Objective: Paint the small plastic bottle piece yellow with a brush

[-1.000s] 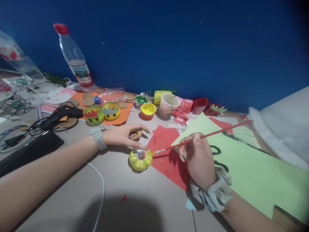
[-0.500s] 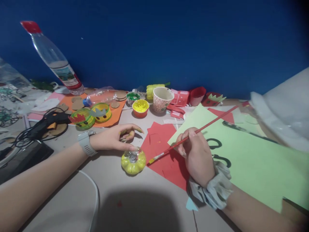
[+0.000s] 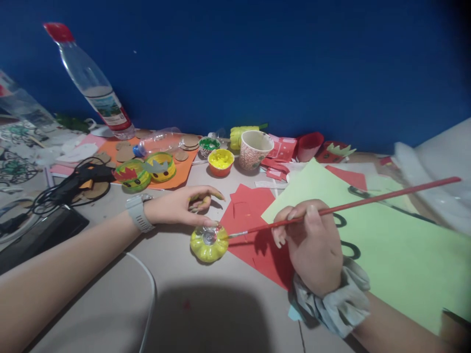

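Observation:
A small lobed bottle bottom painted yellow point(image 3: 209, 243) lies on the grey table, its clear centre still bare. My left hand point(image 3: 184, 206) rests beside it, fingers stretched, thumb tip pressing its top edge. My right hand point(image 3: 311, 240) grips a long red-handled paintbrush point(image 3: 368, 200). The brush tip touches the right side of the yellow piece. A grey watch sits on my left wrist, a pale scrunchie on my right.
A yellow paint pot point(image 3: 220, 162), a green paint pot point(image 3: 209, 145) and a paper cup point(image 3: 253, 149) stand behind. Red paper point(image 3: 253, 230) and a light green sheet point(image 3: 386, 245) lie under my right hand. Two painted rings point(image 3: 147, 170), a water bottle point(image 3: 95, 93) and a glue gun point(image 3: 77, 179) are at the left.
The brush tip had drawn back from the yellow piece and now touches its right side again, with the handle lowered to the right. My left hand kept its hold.

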A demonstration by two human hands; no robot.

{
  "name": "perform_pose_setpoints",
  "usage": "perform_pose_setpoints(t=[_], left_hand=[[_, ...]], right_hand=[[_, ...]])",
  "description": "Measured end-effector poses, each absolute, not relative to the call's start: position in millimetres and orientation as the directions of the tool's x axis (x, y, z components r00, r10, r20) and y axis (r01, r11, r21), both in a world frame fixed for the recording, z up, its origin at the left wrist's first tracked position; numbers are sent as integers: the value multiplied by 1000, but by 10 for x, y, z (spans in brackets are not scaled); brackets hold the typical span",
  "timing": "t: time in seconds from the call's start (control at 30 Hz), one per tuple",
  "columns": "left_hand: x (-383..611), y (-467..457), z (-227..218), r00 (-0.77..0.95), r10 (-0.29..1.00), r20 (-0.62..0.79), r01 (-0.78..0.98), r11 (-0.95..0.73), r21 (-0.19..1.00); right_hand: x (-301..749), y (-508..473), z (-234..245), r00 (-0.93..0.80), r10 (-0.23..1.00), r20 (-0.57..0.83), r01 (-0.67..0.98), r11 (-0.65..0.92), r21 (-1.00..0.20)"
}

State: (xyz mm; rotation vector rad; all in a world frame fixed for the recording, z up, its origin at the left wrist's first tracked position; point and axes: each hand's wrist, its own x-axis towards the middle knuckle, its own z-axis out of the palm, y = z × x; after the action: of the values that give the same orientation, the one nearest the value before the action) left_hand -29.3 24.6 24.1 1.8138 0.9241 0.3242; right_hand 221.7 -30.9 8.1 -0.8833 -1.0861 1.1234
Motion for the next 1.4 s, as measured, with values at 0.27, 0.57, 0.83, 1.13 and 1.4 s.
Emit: perform_pose_setpoints(t=[0.27,0.57,0.83,1.13,1.4], left_hand=[[-290,251,236,670,717,-193,437,-171,883],[-292,244,227,668,719,-192,429,-161,889],[-286,239,243,671,716,-193,435,-170,884],[-278,242,234,675,713,-190,421,-161,893],[-295,242,241,675,712,-195,429,-164,888]], right_hand=[[2226,-349,138,88,954,285,-236,298,-925],[2217,-389,203,60,934,352,-190,357,-914],[2229,-426,131,-20,894,448,-216,434,-875],[2225,-426,120,2,861,509,-245,494,-835],[2250,-426,23,-24,878,478,-244,459,-855]])
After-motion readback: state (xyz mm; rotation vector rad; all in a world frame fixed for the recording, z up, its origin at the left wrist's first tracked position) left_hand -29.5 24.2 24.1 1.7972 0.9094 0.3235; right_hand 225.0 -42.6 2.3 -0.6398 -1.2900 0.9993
